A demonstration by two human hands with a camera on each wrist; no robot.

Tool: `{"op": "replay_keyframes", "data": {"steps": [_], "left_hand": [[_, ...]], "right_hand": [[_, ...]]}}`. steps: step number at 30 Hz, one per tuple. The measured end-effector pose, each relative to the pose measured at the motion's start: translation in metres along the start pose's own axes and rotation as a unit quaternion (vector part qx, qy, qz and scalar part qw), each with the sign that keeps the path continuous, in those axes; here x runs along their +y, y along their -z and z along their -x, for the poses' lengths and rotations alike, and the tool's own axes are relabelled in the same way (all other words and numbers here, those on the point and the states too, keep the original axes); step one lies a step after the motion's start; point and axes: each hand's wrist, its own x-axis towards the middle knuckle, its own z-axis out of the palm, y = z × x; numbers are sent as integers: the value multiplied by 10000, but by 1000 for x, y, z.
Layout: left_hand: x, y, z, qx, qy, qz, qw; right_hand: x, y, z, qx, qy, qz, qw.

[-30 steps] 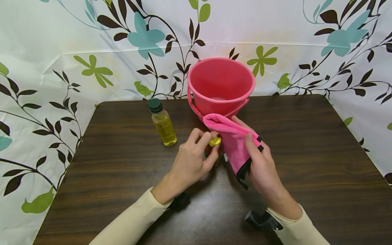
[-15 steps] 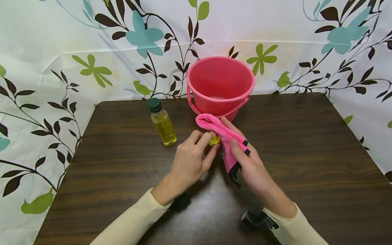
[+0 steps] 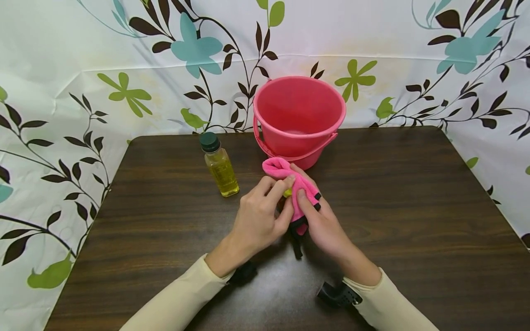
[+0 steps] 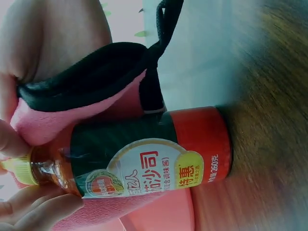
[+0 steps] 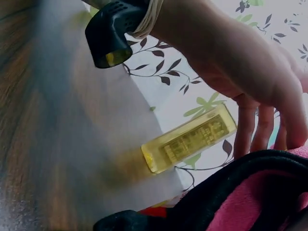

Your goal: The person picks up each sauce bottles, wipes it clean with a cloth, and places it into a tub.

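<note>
In the head view my left hand [image 3: 257, 216] pinches the yellow cap [image 3: 287, 192] of a ketchup bottle. The left wrist view shows that ketchup bottle [image 4: 144, 159] standing on the table, with a green and red label. My right hand [image 3: 329, 227] grips a pink cloth [image 3: 300, 184] with black edging, thumb on top. The cloth lies against the bottle's far and right side, and most of the bottle is hidden from the head camera by my left hand and the cloth. A black strap [image 4: 168, 24] dangles from the cloth's edge.
Behind my hands stands a pink bucket [image 3: 290, 145], its handle hanging at the front. To the left is a bottle of yellow oil [image 3: 223, 174] with a dark green cap. A patterned sheet [image 3: 157, 92] closes off the back of the dark wooden table [image 3: 414, 197].
My right hand has moved left with the pink cloth, bringing it round the ketchup bottle and against my left fingers. The left hand stays at the yellow cap.
</note>
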Motion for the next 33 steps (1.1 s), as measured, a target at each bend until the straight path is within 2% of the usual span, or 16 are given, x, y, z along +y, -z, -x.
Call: {"op": "replay_keyframes", "data": {"steps": [3, 8, 16, 19, 25, 33], "left_hand": [[0, 0, 0, -14, 35, -9, 10000], [1, -2, 2, 11, 95, -5, 10000], [2, -3, 2, 22, 147, -75, 9999], [2, -3, 2, -2, 150, -101, 9998], [2, -3, 2, -48, 172, -94, 9998], [2, -3, 2, -22, 166, -97, 9998]], "right_hand": [[7, 2, 0, 46, -110, -39, 9999], [19, 9, 4, 237, -845, 47, 9961], [32, 19, 8, 633, -2093, 235, 9755], [37, 21, 10, 582, -2171, 455, 9734], [44, 24, 8, 333, -1953, 721, 9775], [46, 26, 6, 314, -1832, 1244, 9747]]}}
